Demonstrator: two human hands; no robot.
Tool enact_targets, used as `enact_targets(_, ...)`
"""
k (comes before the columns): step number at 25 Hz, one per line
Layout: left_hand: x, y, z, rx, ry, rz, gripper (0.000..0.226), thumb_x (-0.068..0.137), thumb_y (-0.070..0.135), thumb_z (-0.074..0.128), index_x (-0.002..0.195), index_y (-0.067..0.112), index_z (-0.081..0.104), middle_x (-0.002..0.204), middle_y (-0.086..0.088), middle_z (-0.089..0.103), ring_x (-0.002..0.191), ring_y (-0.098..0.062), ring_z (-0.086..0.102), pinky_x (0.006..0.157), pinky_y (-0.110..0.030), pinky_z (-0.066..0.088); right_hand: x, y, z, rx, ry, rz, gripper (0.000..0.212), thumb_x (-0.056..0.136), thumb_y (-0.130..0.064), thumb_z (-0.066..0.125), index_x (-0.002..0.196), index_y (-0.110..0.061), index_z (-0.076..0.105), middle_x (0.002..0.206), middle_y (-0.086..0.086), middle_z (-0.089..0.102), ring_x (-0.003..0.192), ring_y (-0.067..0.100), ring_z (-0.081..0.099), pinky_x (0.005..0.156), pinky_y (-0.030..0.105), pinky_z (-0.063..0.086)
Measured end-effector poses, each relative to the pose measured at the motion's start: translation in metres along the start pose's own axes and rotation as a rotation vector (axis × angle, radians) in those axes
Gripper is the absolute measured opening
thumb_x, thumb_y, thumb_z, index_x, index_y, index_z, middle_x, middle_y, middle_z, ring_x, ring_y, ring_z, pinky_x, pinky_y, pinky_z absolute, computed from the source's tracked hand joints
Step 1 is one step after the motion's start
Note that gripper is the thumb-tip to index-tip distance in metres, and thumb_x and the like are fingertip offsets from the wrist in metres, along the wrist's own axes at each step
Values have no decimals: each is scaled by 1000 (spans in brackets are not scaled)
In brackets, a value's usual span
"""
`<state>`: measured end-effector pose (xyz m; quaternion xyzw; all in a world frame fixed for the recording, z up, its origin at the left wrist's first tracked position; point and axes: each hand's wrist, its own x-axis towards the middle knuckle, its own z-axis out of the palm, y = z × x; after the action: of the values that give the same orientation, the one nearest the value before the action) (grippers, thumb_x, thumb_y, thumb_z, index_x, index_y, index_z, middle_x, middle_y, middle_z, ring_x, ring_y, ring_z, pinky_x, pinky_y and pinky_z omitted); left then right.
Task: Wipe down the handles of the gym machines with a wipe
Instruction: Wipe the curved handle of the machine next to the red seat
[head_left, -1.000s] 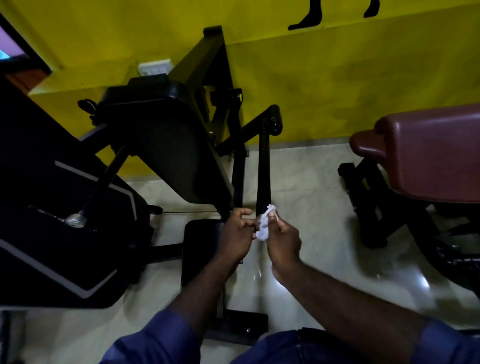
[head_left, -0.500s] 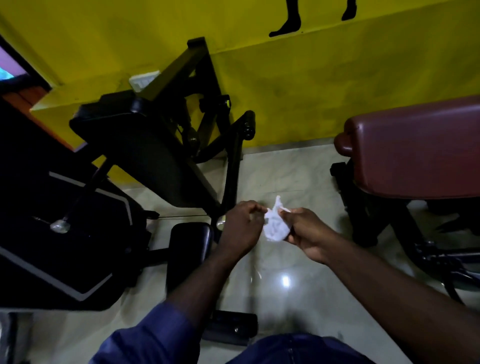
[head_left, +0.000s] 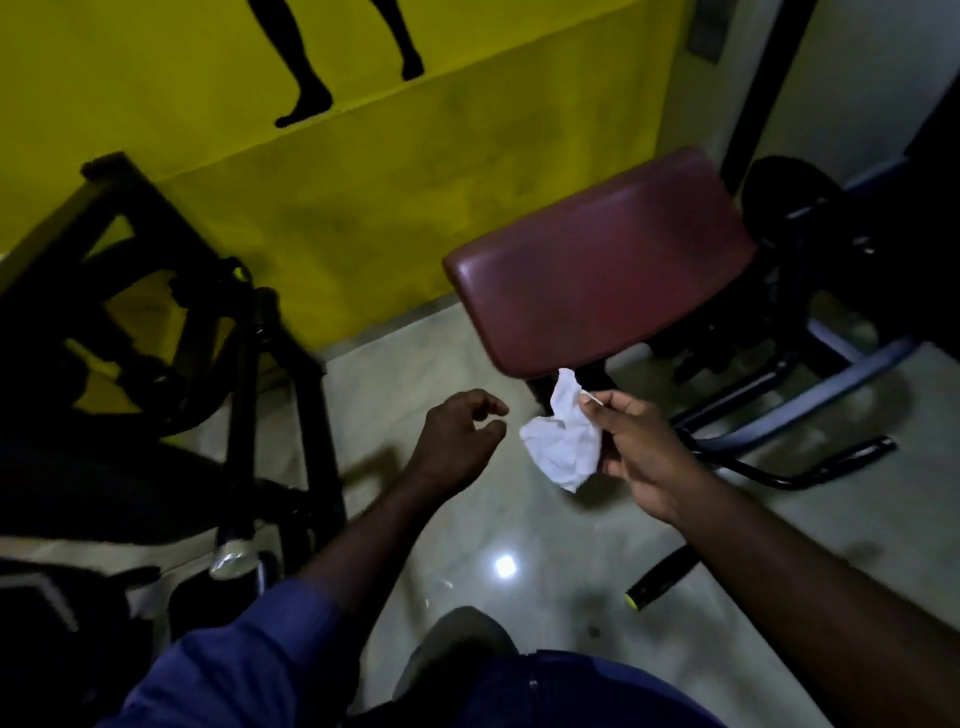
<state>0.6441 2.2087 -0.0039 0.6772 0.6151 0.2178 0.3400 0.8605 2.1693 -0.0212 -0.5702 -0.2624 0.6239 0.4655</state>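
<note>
Head camera, looking down over a gym floor: a person's right hand (head_left: 634, 447) holds a crumpled white paper wipe (head_left: 563, 441) in mid-air, thumb and fingers (head_left: 602, 402) pinching its right edge so that most of the sheet hangs free to the left, apparently ready to be wrapped round a bar. The wipe sits just below the front edge of a maroon padded vinyl seat (head_left: 597, 270), above the glossy pale tiled floor (head_left: 467, 545) and touching no machine. The left hand (head_left: 457, 441), in a blue sleeve (head_left: 249, 639), hovers near the wipe but apart from it, its fingers (head_left: 488, 408) loosely curled and holding nothing. A black steel machine frame (head_left: 249, 364) with a chrome-capped bar end (head_left: 234, 556) stands to the left against the yellow painted wall (head_left: 363, 208). To the right, under the seat, a curved black bar with a dark grip (head_left: 852, 452) reaches out low over the floor, and a short black grip with a yellow tip (head_left: 657, 579) shows nearer the person's right forearm. No handle is being wiped at this moment; with the wipe held towards the maroon-seated machine, the curved bar's grip looks the likely next surface, and the free left hand could steady it.
</note>
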Motion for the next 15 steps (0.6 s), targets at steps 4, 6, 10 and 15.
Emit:
enact_targets(4, 48, 24, 29, -11, -110, 128, 16, 90, 16, 73, 105, 19, 77, 103, 12, 72, 99, -6, 65, 84, -11, 45, 14, -7, -50, 151, 207, 28, 14, 103, -32, 60, 104, -21, 68, 104, 7, 77, 92, 22, 73, 86, 45, 56)
enact_targets(6, 76, 33, 45, -15, -185, 193, 16, 90, 14, 73, 105, 15, 77, 105, 7, 74, 93, -2, 66, 79, -4, 43, 20, -12, -75, 208, 317, 22, 19, 103, -32, 59, 115, -19, 66, 109, 9, 76, 97, 26, 73, 90, 48, 56)
enact_targets(10, 125, 38, 87, -35, -451, 280, 10, 91, 10, 71, 101, 12, 73, 97, 3, 73, 80, 9, 65, 76, -8, 48, 19, -14, -113, 218, 585, -8, 11, 102, -32, 60, 105, -24, 68, 101, 5, 76, 86, 22, 73, 84, 41, 57)
enact_targets(15, 160, 30, 145, 41, -730, 342, 10, 91, 14, 69, 100, 17, 72, 94, 6, 72, 89, -11, 67, 80, -22, 47, 7, 17, -126, 154, 863, 39, 13, 100, -26, 66, 107, -17, 72, 102, 10, 75, 85, 25, 72, 72, 35, 60)
